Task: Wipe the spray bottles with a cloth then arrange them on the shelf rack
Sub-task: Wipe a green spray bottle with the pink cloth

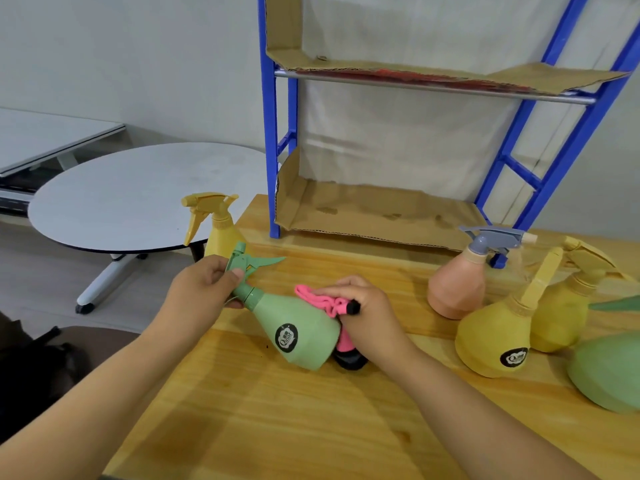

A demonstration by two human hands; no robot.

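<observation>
A green spray bottle (294, 323) lies tilted over the wooden table (277, 410), nozzle toward the upper left. My left hand (201, 289) grips its trigger head and neck. My right hand (360, 313) holds a pink cloth (325, 301) with black parts against the bottle's right side. The blue shelf rack (273, 150) stands at the back of the table, with cardboard lining its bare lower shelf (374, 209) and upper shelf (415, 71).
A yellow bottle (216, 223) stands at the table's left edge behind my left hand. To the right stand a pink bottle with a grey head (460, 285), two yellow bottles (495, 337) (561, 313) and a green one (609, 372). A round grey table (121, 202) stands to the left.
</observation>
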